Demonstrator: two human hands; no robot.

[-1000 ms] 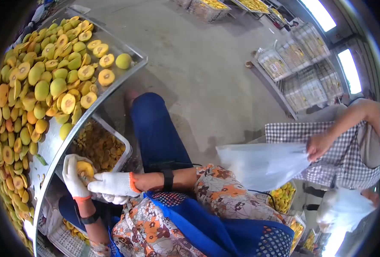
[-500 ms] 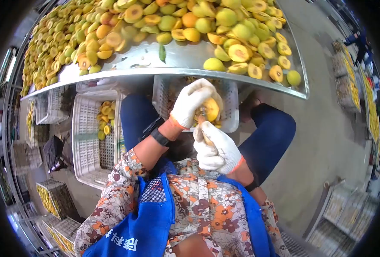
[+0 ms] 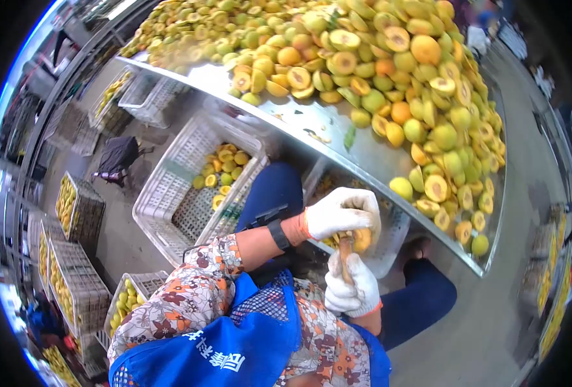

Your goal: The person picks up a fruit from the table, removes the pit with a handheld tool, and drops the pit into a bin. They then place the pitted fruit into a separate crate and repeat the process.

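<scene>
My left hand [image 3: 343, 213], in a white glove, is closed around a yellow peach half [image 3: 362, 240], with its cut side partly showing. Below it, my right hand [image 3: 354, 287], gloved too, grips a wooden-handled tool [image 3: 346, 250] held upright. The tool's upper end meets the peach half; its working tip is hidden by the fruit and fingers. Both hands are over a white crate [image 3: 394, 244] between my knees, just off the metal table's edge. Many halved peaches [image 3: 435, 187] are heaped on the metal table [image 3: 299, 119], some with stones in them.
A white crate [image 3: 160, 193] with some peach halves stands at my left knee. Several filled crates [image 3: 79, 277] line the floor further left. A green leaf [image 3: 349, 137] and scraps lie on the table. More stacked crates [image 3: 541, 258] are at the far right.
The view has turned left, so the table now runs diagonally and the hands appear lower and further right. Both hands still hold the peach half and the tool.
</scene>
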